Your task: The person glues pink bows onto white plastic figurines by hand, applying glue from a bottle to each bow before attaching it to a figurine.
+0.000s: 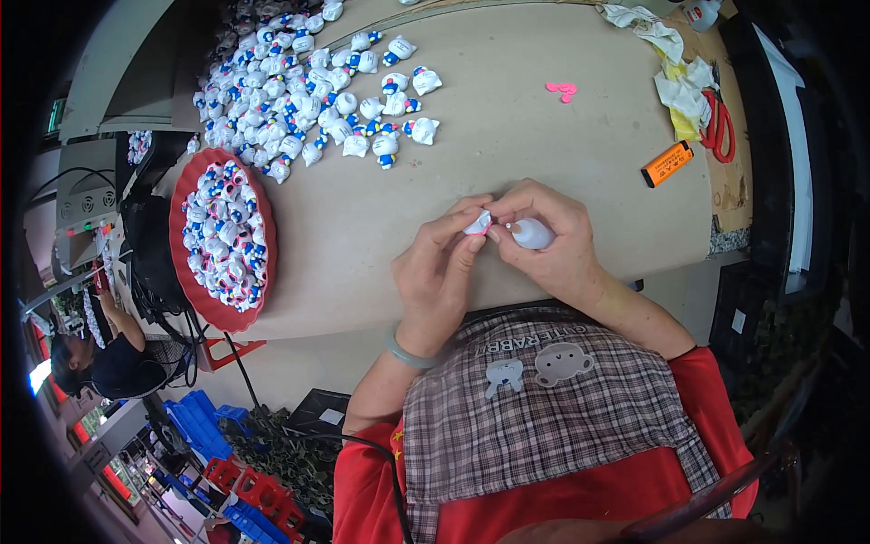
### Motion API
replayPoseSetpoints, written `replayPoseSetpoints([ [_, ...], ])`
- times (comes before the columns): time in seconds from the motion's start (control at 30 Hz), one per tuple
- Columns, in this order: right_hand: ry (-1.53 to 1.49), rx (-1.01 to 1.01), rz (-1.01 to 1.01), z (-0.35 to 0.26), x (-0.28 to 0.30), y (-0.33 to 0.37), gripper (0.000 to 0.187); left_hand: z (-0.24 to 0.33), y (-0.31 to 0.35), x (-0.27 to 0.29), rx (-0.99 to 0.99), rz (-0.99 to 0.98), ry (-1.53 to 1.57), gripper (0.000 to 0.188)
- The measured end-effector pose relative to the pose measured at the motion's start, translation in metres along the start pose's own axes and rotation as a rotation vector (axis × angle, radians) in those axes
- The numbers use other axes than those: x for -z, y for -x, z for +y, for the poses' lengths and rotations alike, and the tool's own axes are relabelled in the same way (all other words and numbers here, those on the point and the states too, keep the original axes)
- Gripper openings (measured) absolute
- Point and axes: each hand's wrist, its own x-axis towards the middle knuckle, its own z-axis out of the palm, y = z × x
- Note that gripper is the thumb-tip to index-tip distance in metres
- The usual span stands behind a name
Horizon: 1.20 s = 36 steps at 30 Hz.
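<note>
My left hand (pixel 441 265) pinches a small white figurine (pixel 478 223) with a pink edge, close to the table's front side. Beside it, my right hand (pixel 561 241) is wrapped round a small white squeeze bottle (pixel 533 234). The bottle's narrow tip points left toward the figurine; whether the two touch is too small to tell. Fingers of both hands nearly meet around the figurine and hide part of it. A few flat pink pieces (pixel 564 91) lie on the table beyond my right hand.
Many white and blue figurines (pixel 299 100) are heaped at the far left. A red scalloped basin (pixel 262 272) full of figurines stands at the left edge. At right lie an orange box (pixel 667 164), red-handled scissors (pixel 719 127) and crumpled paper (pixel 681 95). Another person (pixel 109 363) sits far left.
</note>
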Motion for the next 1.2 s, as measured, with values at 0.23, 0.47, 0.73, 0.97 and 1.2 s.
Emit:
replayPoseSetpoints([
  [0.23, 0.015, -0.007, -0.007, -0.0009, 0.001, -0.0007, 0.017, 0.0025, 0.001, 0.0007, 0.029, 0.019, -0.041, 0.018],
  [0.47, -0.01, -0.012, -0.019, -0.0011, 0.0009, -0.0021, 0.017, 0.0009, 0.001, 0.0045, 0.054, -0.029, 0.003, 0.022],
  [0.73, -0.042, 0.05, -0.041, -0.005, 0.0025, -0.0083, 0.015, 0.0015, 0.0006, 0.0055, 0.149, -0.002, 0.272, 0.021],
  [0.97, -0.017, 0.056, -0.028, -0.0033, 0.0011, -0.0093, 0.012, 0.0007, -0.0002, 0.0069, 0.128, -0.024, 0.241, 0.023],
  [1.2, -0.09, -0.017, -0.025, -0.0016, 0.0008, -0.0092, 0.014, 0.0099, -0.0066, 0.0057, 0.231, 0.023, 0.288, 0.024],
])
